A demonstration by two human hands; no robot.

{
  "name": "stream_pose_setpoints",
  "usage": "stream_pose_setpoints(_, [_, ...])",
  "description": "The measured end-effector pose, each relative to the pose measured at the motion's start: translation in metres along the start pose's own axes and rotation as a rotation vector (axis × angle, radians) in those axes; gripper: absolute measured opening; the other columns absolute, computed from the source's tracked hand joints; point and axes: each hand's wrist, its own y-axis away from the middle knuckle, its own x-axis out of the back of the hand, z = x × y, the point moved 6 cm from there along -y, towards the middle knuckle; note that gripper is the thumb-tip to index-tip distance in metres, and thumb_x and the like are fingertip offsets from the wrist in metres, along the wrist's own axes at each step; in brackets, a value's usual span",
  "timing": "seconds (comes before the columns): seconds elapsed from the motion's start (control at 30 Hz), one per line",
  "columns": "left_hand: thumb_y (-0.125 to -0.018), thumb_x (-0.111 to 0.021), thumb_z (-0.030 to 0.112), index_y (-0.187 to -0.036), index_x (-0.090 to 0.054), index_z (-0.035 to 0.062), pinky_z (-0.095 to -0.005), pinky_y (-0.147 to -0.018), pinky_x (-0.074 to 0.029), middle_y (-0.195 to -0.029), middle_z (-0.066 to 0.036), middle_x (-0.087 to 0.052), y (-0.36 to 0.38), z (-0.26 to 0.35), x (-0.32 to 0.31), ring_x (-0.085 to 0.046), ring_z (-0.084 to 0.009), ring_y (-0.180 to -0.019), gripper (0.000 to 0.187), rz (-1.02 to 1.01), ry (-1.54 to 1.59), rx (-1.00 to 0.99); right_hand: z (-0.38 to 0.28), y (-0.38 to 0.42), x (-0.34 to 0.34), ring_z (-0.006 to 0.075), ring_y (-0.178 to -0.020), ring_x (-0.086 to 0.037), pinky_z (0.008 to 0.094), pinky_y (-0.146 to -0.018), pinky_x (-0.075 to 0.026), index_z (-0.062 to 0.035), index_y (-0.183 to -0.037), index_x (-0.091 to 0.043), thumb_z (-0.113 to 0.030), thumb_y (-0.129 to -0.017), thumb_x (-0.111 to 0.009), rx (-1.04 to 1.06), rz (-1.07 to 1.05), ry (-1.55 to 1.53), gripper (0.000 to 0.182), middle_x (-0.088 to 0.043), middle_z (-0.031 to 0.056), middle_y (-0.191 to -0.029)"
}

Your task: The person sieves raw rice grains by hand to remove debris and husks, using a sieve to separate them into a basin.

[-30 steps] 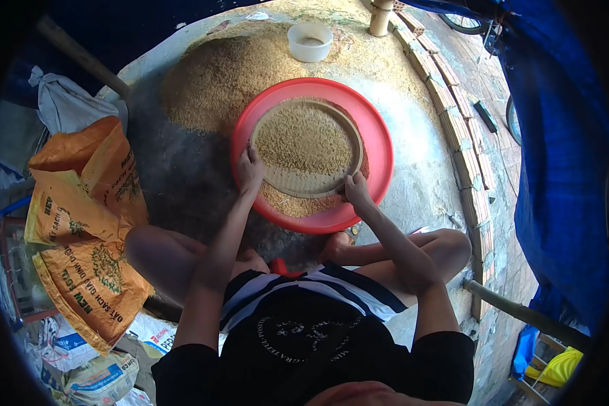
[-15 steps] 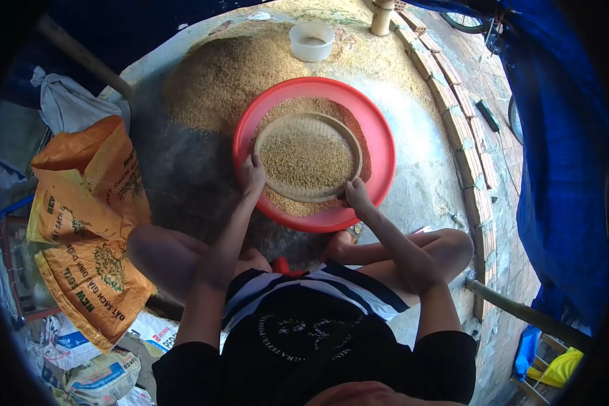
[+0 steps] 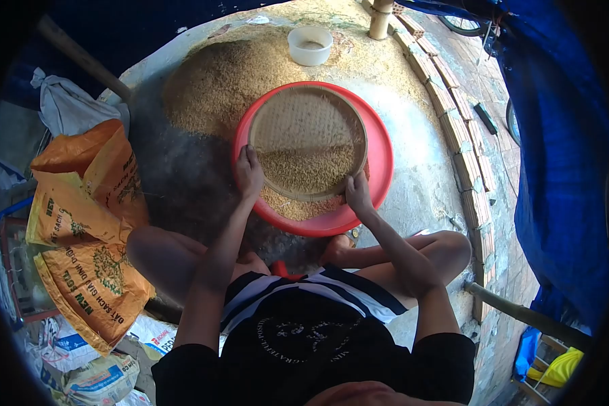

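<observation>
A round woven winnowing basket is held over a wide red basin in front of my crossed legs. My left hand grips the basket's left rim, fingers closed round it. On the lower right rim, my right hand is closed in the same way. Husky grain lies gathered in the near half of the basket, and its far half shows bare weave. More grain shows in the basin below the near rim. The basket hides most of the basin's inside.
Behind the basin spreads a heap of husks, with a translucent tub beside it. An orange sack slumps at the left. A low brick edging curves along the right, near a blue tarp.
The basket's far side has come up, tilting it toward me. The grain, spread across it before, has slid into the near half. Both hands keep their hold.
</observation>
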Motion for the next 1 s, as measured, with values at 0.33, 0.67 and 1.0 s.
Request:
stream_pose_setpoints(0.33, [-0.081, -0.032, 0.027, -0.077, -0.053, -0.0043, -0.0424, -0.062, -0.039, -0.071, -0.024, -0.053, -0.003, -0.044, -0.020, -0.051, -0.0374, -0.070, 0.038, -0.202, -0.241, 0.129, 0.001, 0.028, -0.012, 0.0157, -0.036, -0.046, 0.0258, -0.033, -0.041, 0.0025, -0.078, -0.039, -0.014, -0.081, -0.031, -0.538, -0.201, -0.272, 0.019, -0.049, 0.0110, -0.056])
stream_pose_setpoints(0.67, [-0.080, -0.036, 0.028, -0.078, -0.053, -0.0032, -0.0417, -0.061, -0.039, -0.072, -0.023, -0.053, 0.011, -0.070, -0.037, -0.051, -0.0376, -0.072, 0.036, -0.323, -0.283, 0.185, 0.042, 0.065, -0.027, 0.0157, -0.035, -0.044, 0.0273, -0.034, -0.043, 0.0024, -0.071, -0.044, -0.020, -0.083, -0.031, -0.843, -0.243, -0.403, 0.028, -0.048, 0.0117, -0.055])
stream_pose_setpoints(1.0, [-0.081, -0.038, 0.029, -0.081, -0.054, -0.0042, -0.0358, -0.060, -0.041, -0.068, -0.019, -0.055, -0.029, -0.068, -0.013, -0.054, -0.0294, -0.062, 0.037, -0.142, -0.210, 0.170, 0.005, 0.001, -0.018, 0.0131, -0.038, -0.049, 0.0245, -0.035, -0.041, 0.0016, -0.079, -0.045, -0.020, -0.082, -0.036, -0.578, -0.192, -0.446, 0.024, -0.052, 0.0084, -0.057])
